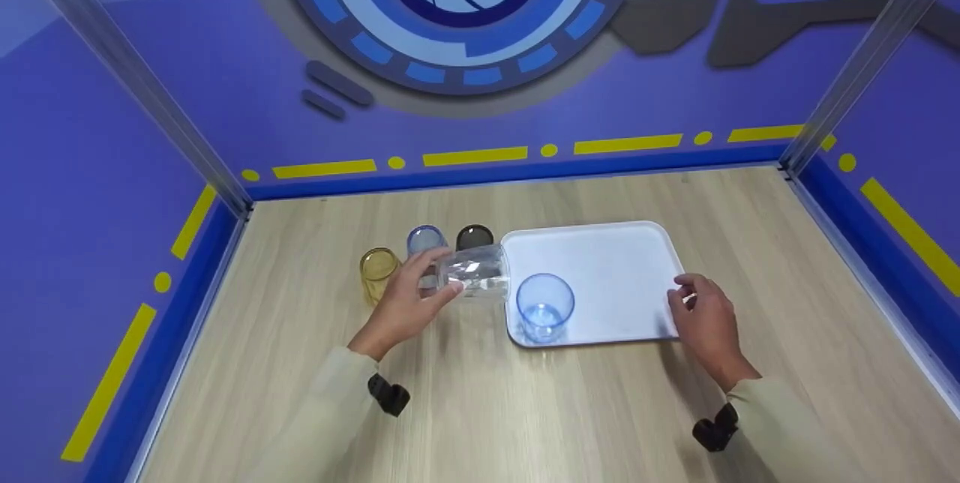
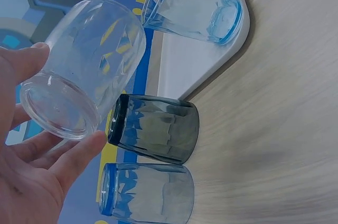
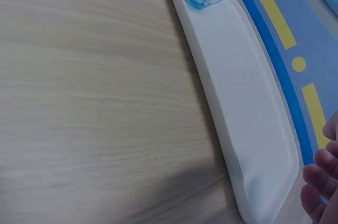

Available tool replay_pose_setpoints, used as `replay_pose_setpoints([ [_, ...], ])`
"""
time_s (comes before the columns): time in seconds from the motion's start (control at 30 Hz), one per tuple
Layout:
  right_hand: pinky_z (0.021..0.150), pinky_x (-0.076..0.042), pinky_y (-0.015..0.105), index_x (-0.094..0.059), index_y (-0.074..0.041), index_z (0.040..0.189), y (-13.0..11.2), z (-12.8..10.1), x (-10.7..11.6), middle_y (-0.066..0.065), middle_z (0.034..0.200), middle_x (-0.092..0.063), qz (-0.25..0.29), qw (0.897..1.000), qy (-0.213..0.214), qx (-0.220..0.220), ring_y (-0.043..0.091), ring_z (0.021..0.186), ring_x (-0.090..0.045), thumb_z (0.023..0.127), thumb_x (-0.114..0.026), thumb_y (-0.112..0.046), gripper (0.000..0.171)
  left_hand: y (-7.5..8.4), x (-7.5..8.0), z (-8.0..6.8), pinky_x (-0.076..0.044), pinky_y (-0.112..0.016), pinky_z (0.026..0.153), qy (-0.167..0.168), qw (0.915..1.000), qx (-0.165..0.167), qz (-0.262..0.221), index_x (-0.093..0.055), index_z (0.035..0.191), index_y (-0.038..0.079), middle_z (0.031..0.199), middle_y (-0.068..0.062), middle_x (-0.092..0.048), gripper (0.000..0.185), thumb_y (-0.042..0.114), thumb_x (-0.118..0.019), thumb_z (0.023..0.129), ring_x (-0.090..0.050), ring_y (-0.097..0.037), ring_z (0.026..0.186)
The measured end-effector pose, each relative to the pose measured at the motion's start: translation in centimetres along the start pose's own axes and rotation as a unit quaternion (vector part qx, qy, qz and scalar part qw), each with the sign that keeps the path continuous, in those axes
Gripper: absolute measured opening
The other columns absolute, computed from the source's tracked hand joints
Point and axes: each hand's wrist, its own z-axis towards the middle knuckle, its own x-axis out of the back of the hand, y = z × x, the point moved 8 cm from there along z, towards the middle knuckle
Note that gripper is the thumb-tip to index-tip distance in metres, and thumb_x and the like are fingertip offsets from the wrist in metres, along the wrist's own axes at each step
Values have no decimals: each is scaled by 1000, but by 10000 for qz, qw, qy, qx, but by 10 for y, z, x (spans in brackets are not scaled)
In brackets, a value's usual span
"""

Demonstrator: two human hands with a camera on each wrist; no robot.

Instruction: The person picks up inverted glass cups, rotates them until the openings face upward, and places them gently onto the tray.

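A clear tumbler [image 1: 474,274] lies on its side in my left hand [image 1: 409,299], gripped near its base between thumb and fingers. In the left wrist view, the same tumbler [image 2: 87,65] points its mouth away from the palm. Its mouth reaches the left edge of the white tray [image 1: 607,273] in the head view. A blue tumbler [image 1: 545,307] stands upright on that tray, at the near left corner. At the tray's right edge hovers my right hand [image 1: 705,322], with loosely curled fingers [image 3: 319,182] and nothing held.
Left of the tray stand three more tumblers, bottoms up: an amber one [image 1: 379,273], a pale blue one [image 1: 425,238] and a dark grey one [image 1: 475,236]. Blue-purple panels [image 1: 187,40] wall in the wooden table [image 1: 465,408] at the back and sides.
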Motion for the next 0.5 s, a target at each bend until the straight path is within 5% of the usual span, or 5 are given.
replay_pose_setpoints([
  [0.5,68,-43,21,-63,2,110,-9,0,-3,12,91,-62,168,9998,-2,45,22,81,-59,92,-59,-8,21,0,-3,1,-54,-38,94,-165,9990,-167,-388,-51,135,32,135,-1,-53,48,36,-67,90,-56,-23,123],
])
